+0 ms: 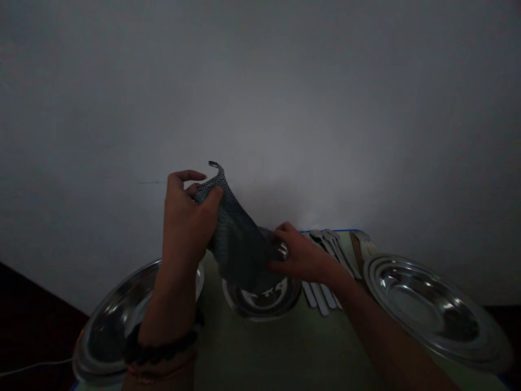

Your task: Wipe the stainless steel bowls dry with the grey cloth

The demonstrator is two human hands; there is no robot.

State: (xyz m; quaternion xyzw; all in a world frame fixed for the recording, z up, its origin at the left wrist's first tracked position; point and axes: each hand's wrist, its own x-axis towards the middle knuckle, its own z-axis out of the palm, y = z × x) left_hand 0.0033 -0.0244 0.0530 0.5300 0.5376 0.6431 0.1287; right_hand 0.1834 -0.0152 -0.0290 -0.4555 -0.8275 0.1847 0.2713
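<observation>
A dark grey-green cloth (240,244) with a checked edge and a small hanging loop is stretched between my two hands. My left hand (191,212) pinches its upper left corner between thumb and fingers. At the lower right, my right hand (299,255) is closed on the cloth's other side, its fingertips partly hidden in shadow. Below the cloth stands a round metal bowl (262,315), its far part covered by the cloth and my right hand.
A large metal basin (101,331) stands at the left, partly behind my left forearm. At the right are stacked oval metal plates (423,309). Several metal utensils (321,298) lie beside the bowl on the green table (260,358). A grey wall (260,108) rises behind.
</observation>
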